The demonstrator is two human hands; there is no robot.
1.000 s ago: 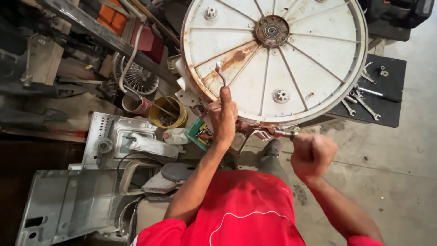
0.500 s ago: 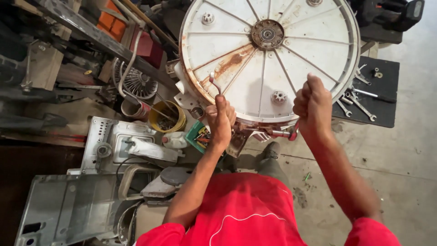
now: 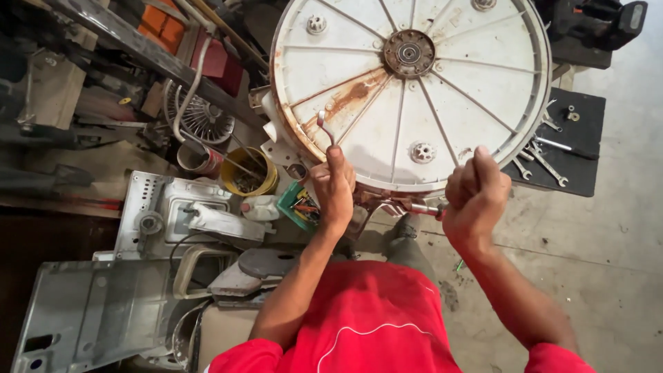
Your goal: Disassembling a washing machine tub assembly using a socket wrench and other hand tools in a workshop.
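The big white washer tub [image 3: 414,90] stands on edge, its near rim in front of the person. The left hand [image 3: 333,185] is clamped on a thin bent wrench [image 3: 323,128] at that rim, so a fastener seems to be under work; turning it next needs steady leverage. The right hand [image 3: 476,193], fisted on a metal-shafted tool [image 3: 418,207], has dropped from the rim since half a second ago.

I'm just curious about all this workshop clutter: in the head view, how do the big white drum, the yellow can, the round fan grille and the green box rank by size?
1. White drum
2. Round fan grille
3. Yellow can, nearly like the grille, so unsure
4. Green box, partly hidden by the left hand
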